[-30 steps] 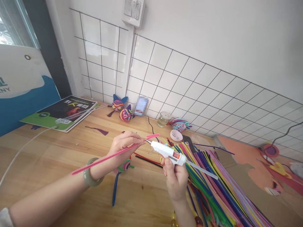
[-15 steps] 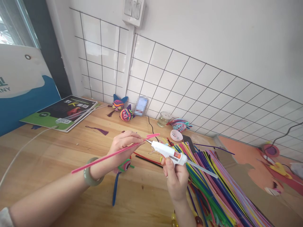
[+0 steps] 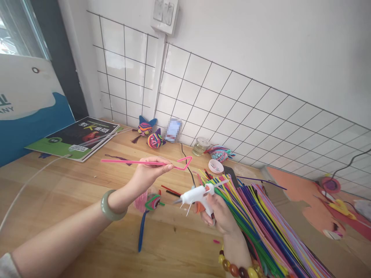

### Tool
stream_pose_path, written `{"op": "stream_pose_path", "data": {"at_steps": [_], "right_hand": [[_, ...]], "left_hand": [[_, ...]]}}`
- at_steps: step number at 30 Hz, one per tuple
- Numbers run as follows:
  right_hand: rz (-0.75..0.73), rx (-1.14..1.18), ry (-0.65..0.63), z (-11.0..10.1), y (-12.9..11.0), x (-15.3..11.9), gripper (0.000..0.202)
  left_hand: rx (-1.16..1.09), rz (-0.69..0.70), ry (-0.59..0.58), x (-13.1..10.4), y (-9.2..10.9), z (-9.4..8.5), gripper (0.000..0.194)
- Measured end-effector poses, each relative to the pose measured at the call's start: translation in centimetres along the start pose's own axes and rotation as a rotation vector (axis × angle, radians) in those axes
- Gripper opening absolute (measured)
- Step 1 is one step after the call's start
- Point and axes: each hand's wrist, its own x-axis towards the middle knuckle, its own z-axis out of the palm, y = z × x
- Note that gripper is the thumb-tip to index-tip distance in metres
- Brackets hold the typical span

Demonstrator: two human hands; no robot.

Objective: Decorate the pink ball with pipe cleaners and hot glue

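Note:
My left hand (image 3: 150,172) pinches a pink pipe cleaner (image 3: 121,161), whose right end is bent into an angular hook and whose long straight part reaches out to the left. My right hand (image 3: 218,212) grips a white hot glue gun (image 3: 194,195), its nozzle facing left and lower than the pipe cleaner, apart from it. A clear glue stick (image 3: 221,183) pokes out of the gun's back. Below my left hand, on the table, lies a pink craft piece (image 3: 141,201) with a green-edged eye shape (image 3: 153,201) and a blue strip (image 3: 142,231).
Many coloured pipe cleaners (image 3: 261,220) lie bundled at the right. Toward the wall stand two striped yarn ornaments (image 3: 155,139), a phone (image 3: 173,130), a glass jar (image 3: 201,146) and a pink dish (image 3: 216,166). A magazine (image 3: 78,137) lies at the left; yellow scissors (image 3: 343,207) lie far right.
The glue gun has moved down and away from the pipe cleaner, its nozzle now tilted downward. My left hand has turned the pipe cleaner nearly level, and its bent end shows fully.

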Motion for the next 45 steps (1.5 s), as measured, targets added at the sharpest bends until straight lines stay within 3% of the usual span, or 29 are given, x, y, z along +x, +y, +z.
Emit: {"op": "stream_pose_path", "data": {"at_steps": [3, 6, 10, 14, 17, 21, 26, 45], "right_hand": [[0.130, -0.129, -0.142, 0.3, 1.6, 0.3, 0.046], [0.173, -0.254, -0.155, 1.1, 3.1, 0.8, 0.040], [0.061, -0.383, 0.051, 1.4, 3.0, 1.1, 0.038], [-0.095, -0.412, 0.325, 1.5, 0.8, 0.7, 0.030], [-0.164, -0.317, 0.407, 2.3, -1.0, 0.2, 0.039], [-0.187, -0.108, 0.362, 3.8, -2.1, -0.4, 0.037], [-0.197, -0.172, 0.365, 4.5, -2.2, -0.5, 0.029], [-0.117, -0.094, 0.170, 4.7, -1.5, -0.7, 0.024]], "left_hand": [[-0.025, -0.066, -0.017, 0.1, 0.0, 0.0, 0.016], [-0.081, -0.121, -0.046, 0.1, 0.0, 0.0, 0.017], [-0.100, -0.205, -0.135, 0.0, 0.2, 0.1, 0.017], [-0.153, -0.299, -0.249, -0.3, 0.3, 0.4, 0.013], [-0.201, -0.400, -0.303, -0.8, 0.1, 0.8, 0.013], [-0.247, -0.529, -0.412, -1.4, 0.0, 1.4, 0.018], [-0.252, -0.586, -0.507, -1.8, 0.1, 1.6, 0.020], [-0.281, -0.643, -0.528, -1.8, 0.4, 1.6, 0.025]]}}
